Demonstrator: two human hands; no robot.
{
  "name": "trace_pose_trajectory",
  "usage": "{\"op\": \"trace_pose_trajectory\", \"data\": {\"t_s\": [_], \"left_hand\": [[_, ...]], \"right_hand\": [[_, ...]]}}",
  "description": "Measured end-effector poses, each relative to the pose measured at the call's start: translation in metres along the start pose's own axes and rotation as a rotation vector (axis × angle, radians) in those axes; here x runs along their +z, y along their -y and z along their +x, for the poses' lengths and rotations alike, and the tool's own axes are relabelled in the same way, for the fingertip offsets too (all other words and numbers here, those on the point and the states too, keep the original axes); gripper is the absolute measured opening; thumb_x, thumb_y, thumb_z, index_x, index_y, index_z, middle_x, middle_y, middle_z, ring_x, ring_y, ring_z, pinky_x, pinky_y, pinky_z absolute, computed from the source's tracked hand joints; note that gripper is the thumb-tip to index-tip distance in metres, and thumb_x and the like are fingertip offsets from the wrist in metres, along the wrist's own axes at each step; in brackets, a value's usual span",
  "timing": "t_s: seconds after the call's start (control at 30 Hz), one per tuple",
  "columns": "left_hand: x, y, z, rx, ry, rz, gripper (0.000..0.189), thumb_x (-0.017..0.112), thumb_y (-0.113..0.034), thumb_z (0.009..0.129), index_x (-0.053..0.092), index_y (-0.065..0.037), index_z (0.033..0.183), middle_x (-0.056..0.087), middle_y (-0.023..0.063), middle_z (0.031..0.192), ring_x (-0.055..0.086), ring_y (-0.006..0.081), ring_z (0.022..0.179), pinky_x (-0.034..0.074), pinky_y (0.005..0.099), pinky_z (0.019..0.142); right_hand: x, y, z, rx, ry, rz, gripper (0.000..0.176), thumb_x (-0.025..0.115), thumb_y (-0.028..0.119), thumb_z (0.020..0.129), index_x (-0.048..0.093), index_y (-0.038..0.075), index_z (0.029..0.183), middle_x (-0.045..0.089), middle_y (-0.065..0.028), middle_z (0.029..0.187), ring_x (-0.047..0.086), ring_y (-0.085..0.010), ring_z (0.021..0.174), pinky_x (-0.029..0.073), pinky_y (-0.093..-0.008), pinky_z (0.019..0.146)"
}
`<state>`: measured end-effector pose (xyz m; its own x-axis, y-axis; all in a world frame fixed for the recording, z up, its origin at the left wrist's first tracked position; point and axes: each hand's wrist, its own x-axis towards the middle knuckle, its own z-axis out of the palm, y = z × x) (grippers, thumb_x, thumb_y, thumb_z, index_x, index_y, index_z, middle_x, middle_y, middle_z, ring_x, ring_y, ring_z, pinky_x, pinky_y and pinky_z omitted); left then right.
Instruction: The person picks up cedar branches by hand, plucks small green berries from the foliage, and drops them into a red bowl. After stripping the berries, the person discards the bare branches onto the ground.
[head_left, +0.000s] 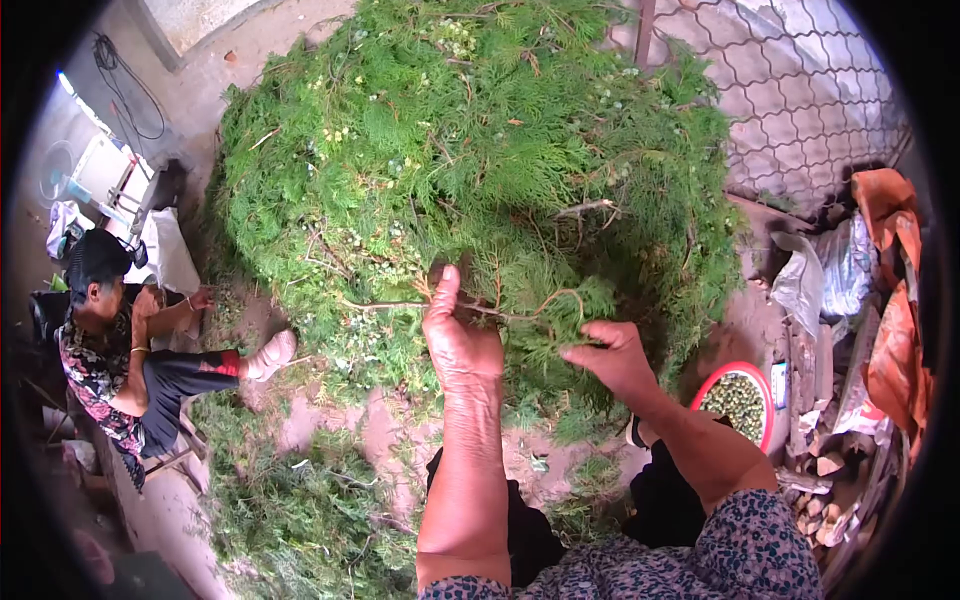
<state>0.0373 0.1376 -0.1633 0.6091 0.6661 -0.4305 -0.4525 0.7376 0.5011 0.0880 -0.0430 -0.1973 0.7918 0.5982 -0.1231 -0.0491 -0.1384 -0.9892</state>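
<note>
My left hand (465, 345) is closed around a thin woody evergreen branch (385, 305), its thumb pointing up. The bare stem sticks out to the left of the hand, and the other end curves to the right into green, feathery foliage (590, 302). At that right end my right hand (618, 362) pinches a leafy sprig between thumb and fingers; the exact grip point is partly hidden by leaves. Just beyond both hands rises a large heap of cut evergreen branches (400, 150), dotted with small pale cones.
A red-rimmed basin (697, 392) of small greenish cones stands at right, near stacked firewood (825, 465) and orange sheeting (893, 345). Another person (110, 350) sits at left beside a fan (62, 175). More cuttings (310, 510) lie on the floor, and wire mesh (790, 110) leans behind.
</note>
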Motion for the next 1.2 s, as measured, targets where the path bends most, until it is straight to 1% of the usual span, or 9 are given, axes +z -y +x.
{"op": "trace_pose_trajectory", "data": {"t_s": [0.1,0.2,0.23,0.33,0.4,0.77,1.0,1.07,1.2], "left_hand": [[-0.002,0.001,0.0,0.005,0.115,-0.082,0.025,0.058,-0.007,0.076,0.058,-0.004,0.101,0.061,0.0073,0.101,0.058,0.0205,0.088,0.045,0.0349,0.081],[-0.001,0.01,-0.011,0.047,0.238,-0.003,0.029,0.056,-0.004,0.076,0.057,-0.004,0.105,0.061,0.0075,0.102,0.057,0.0208,0.092,0.043,0.0357,0.085],[-0.004,0.013,-0.011,0.015,0.236,0.002,0.032,0.056,-0.003,0.075,0.056,-0.003,0.107,0.06,0.0086,0.103,0.056,0.0213,0.095,0.041,0.0359,0.088],[0.001,0.021,-0.02,0.065,0.366,0.137,0.031,0.057,-0.005,0.077,0.054,-0.001,0.108,0.057,0.0097,0.109,0.051,0.0214,0.103,0.036,0.0354,0.094],[-0.001,0.028,-0.024,0.066,0.414,0.195,0.031,0.057,-0.006,0.077,0.054,0.0,0.107,0.057,0.0107,0.108,0.049,0.0225,0.105,0.035,0.0365,0.094],[0.002,0.06,-0.039,-0.13,0.341,0.266,0.029,0.062,-0.003,0.07,0.059,0.004,0.098,0.058,0.0098,0.103,0.05,0.021,0.1,0.033,0.0331,0.094],[-0.006,0.067,-0.038,-0.106,0.391,0.291,0.021,0.06,0.0,0.063,0.059,-0.001,0.083,0.059,0.0064,0.088,0.053,0.0191,0.088,0.036,0.0321,0.088],[-0.011,0.069,-0.037,-0.19,0.373,0.398,0.019,0.06,0.001,0.06,0.059,-0.001,0.079,0.059,0.0066,0.087,0.053,0.0187,0.088,0.037,0.0316,0.088],[-0.025,0.071,-0.033,-0.148,0.47,0.691,0.019,0.061,-0.001,0.06,0.059,0.0,0.08,0.06,0.0068,0.089,0.053,0.0191,0.09,0.035,0.0319,0.089]], "right_hand": [[-0.01,0.008,0.0,-0.195,0.29,-0.615,0.031,0.07,0.016,0.07,0.059,-0.007,0.087,0.06,-0.0225,0.085,0.059,-0.0322,0.08,0.046,-0.0309,0.072],[-0.039,0.002,0.016,-0.437,0.059,-0.686,0.02,0.066,0.009,0.071,0.054,-0.005,0.08,0.052,-0.0155,0.07,0.051,-0.0223,0.06,0.04,-0.032,0.057],[-0.047,0.006,0.016,-0.266,0.01,-0.592,0.017,0.062,0.009,0.076,0.057,-0.003,0.087,0.055,-0.0128,0.08,0.054,-0.0189,0.069,0.042,-0.0293,0.062],[-0.032,0.013,0.021,-0.358,-0.225,-0.15,0.026,0.064,0.015,0.076,0.058,-0.003,0.094,0.057,-0.0127,0.088,0.056,-0.0229,0.08,0.044,-0.0299,0.071],[-0.021,0.03,0.011,-0.263,-0.08,-0.112,0.021,0.064,0.013,0.077,0.06,-0.002,0.092,0.057,-0.0096,0.09,0.055,-0.0167,0.081,0.043,-0.0261,0.07],[-0.012,0.022,0.012,-0.154,-0.183,0.602,0.012,0.066,0.008,0.077,0.06,0.004,0.067,0.048,0.0071,0.059,0.039,-0.0024,0.058,0.031,-0.0223,0.053],[-0.024,0.032,0.006,-0.035,-0.091,0.876,0.003,0.063,0.005,0.079,0.064,0.003,0.081,0.062,0.0009,0.077,0.054,-0.0061,0.072,0.042,-0.0228,0.066],[-0.032,0.028,0.005,-0.061,0.153,0.887,0.011,0.062,0.004,0.079,0.064,0.003,0.09,0.064,-0.0031,0.088,0.057,-0.0084,0.081,0.043,-0.0229,0.075],[-0.031,0.02,0.007,-0.052,0.068,0.88,0.01,0.061,0.004,0.08,0.064,0.003,0.089,0.064,-0.0015,0.084,0.057,-0.0077,0.077,0.043,-0.0225,0.072]]}}
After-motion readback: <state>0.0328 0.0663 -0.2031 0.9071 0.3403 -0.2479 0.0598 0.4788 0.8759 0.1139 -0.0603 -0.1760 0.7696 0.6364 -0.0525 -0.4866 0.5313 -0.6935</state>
